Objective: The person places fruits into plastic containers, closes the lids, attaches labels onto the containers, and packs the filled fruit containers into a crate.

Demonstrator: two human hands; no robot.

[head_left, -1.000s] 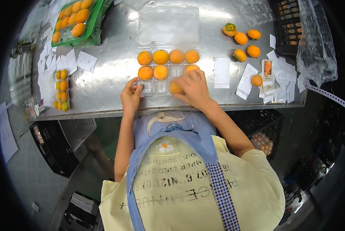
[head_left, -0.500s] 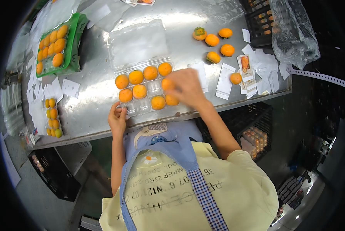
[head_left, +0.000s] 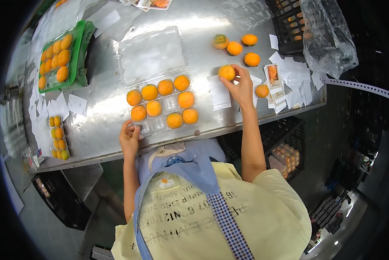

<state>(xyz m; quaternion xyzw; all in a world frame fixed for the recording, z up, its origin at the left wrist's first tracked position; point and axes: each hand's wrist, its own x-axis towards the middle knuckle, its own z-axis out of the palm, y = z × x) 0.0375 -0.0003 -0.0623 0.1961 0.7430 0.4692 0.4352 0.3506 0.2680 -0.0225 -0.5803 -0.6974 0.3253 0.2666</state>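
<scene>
A transparent plastic clamshell box (head_left: pixel 170 103) lies on the metal table with its lid (head_left: pixel 151 54) folded back. Orange persimmons (head_left: pixel 165 87) fill most of its cells; one middle cell and two at the near left hold none. At the near left corner, my left hand (head_left: pixel 128 138) pinches the box's edge. To the right of the box, my right hand (head_left: pixel 243 89) grips a single persimmon (head_left: pixel 226 73) between thumb and fingers, above a white card (head_left: pixel 219 93). Several loose persimmons (head_left: pixel 234 48) rest just beyond that hand.
Another persimmon (head_left: pixel 261 90) sits by printed cards (head_left: pixel 273 74) and scattered white papers (head_left: pixel 296 76). At the left are a green crate (head_left: pixel 82 56) bearing a filled box and a narrow pack of small fruit (head_left: pixel 58 138). A black crate (head_left: pixel 285 24) and plastic bag (head_left: pixel 326 39) stand at far right.
My right hand has moved from the box to the right and taken up a persimmon from the loose group. The persimmon it was touching now sits in the right column. My left hand stays at the corner.
</scene>
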